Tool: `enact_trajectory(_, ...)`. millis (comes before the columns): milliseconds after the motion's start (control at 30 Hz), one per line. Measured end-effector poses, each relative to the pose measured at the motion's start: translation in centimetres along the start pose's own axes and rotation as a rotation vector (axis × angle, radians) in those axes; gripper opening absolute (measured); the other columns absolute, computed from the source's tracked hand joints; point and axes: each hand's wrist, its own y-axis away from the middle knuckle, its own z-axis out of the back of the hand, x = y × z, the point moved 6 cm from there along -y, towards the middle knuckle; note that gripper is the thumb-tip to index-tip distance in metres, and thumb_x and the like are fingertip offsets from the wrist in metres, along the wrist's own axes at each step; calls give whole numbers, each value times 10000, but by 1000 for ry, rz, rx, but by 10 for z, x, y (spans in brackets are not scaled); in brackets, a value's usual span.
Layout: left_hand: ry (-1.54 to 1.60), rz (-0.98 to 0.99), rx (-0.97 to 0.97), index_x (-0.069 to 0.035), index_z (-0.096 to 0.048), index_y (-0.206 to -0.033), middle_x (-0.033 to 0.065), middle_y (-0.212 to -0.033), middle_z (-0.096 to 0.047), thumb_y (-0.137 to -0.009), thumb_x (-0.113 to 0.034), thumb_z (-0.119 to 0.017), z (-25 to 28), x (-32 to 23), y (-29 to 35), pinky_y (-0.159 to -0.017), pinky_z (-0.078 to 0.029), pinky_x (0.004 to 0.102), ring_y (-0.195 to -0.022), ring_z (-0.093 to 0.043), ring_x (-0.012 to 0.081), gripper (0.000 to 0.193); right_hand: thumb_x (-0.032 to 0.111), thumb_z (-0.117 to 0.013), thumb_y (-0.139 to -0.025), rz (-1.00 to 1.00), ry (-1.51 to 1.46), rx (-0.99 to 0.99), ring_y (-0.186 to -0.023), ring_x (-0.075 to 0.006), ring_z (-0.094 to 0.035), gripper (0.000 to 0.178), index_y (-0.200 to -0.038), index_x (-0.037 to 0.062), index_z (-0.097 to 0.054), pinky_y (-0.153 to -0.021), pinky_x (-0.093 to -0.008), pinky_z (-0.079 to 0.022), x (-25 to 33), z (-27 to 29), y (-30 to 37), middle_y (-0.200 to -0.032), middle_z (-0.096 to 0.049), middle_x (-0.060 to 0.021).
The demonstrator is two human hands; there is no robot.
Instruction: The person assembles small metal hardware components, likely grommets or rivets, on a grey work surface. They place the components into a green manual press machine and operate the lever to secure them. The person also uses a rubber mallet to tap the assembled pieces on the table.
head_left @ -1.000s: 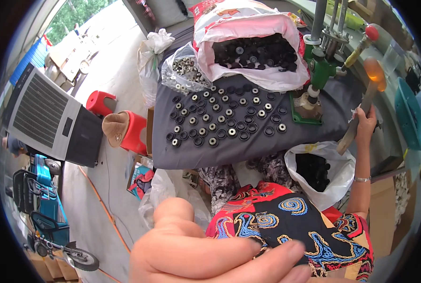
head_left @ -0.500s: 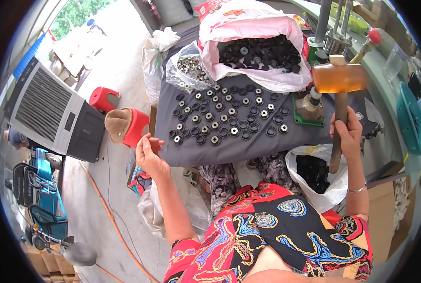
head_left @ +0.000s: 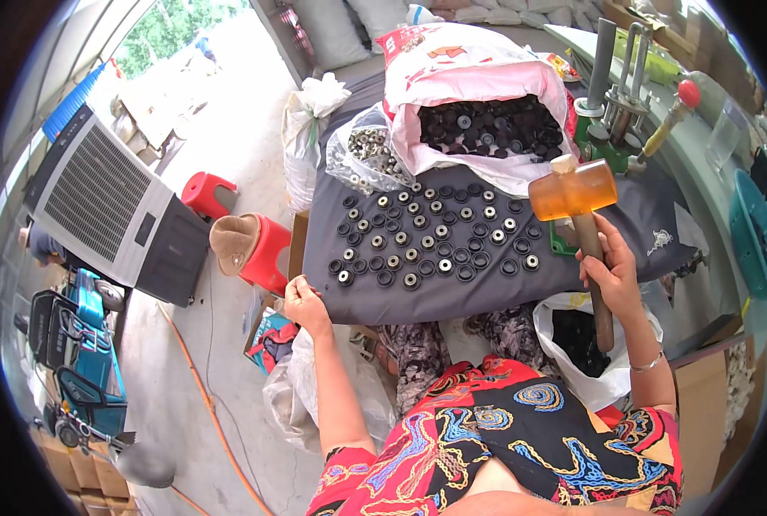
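Note:
My right hand (head_left: 612,268) is wrapped round the wooden handle of a mallet (head_left: 574,191) with a translucent amber head, raised over the right part of the grey cloth-covered table (head_left: 452,306). My left hand (head_left: 309,308) is beside the table's near left corner, fingers curled together. Whether anything is pinched in them is hidden. Between the hands, several black rings (head_left: 465,273) lie in rough rows on the cloth, many with a silver metal piece (head_left: 412,280) in the middle. The mallet head partly covers a green-edged block (head_left: 561,238).
Behind the rows stand a clear bag of metal pieces (head_left: 368,146) and a large open sack (head_left: 521,82) of black caps. A green lever press (head_left: 628,138) stands far right. A white bag of black parts (head_left: 545,320) hangs near my knees. Red stools (head_left: 272,249) are left.
My right hand has brought the mallet left and tilted its head. My left hand has come down to the table's near left corner. The whole view has shifted slightly.

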Motion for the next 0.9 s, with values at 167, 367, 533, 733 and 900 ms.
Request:
enact_trajectory(167,-173,-185,-52,8,-674,-907,45,-664,-606,-959,-175,-572,-4,3,-6,-539,-450,280,-554,-547,124,216,29,-531,-906,33,13,44,-661,-73,-547,712,-1533,85,-199,-581,-218,-468,0,-6,1,-919,-571,-62)
enact_trajectory(367,-327,-298,-101,-8,-684,-893,106,-735,-668,-947,-206,-587,-8,-9,0,-629,-478,341,-636,-602,200,227,21,-512,-920,49,4,50,-665,-72,-536,720,-1545,108,-166,-603,-218,-466,3,-16,2,-910,-562,-58)
enact_trajectory(533,-404,-275,-98,-34,-690,-892,103,-721,-663,-946,-232,-593,-9,-6,3,-613,-476,348,-624,-606,216,227,19,-522,-921,40,18,60,-666,-70,-532,705,-1535,94,-183,-605,-217,-462,2,-17,1,-907,-564,-54)
enact_trajectory(733,-418,-270,-96,-7,-676,-887,134,-749,-674,-935,-198,-601,-9,-9,0,-637,-490,368,-662,-634,268,211,10,-557,-905,44,59,79,-663,-75,-533,634,-1470,62,-272,-596,-218,-454,-13,-12,2,-875,-558,-39)
enact_trajectory(900,-320,-180,-84,-1,-676,-894,123,-763,-676,-940,-197,-596,-10,-12,-3,-654,-494,366,-673,-628,250,216,-4,-587,-875,-59,81,66,-655,-85,-531,595,-1402,43,-315,-593,-233,-452,-22,-11,4,-831,-537,-29)
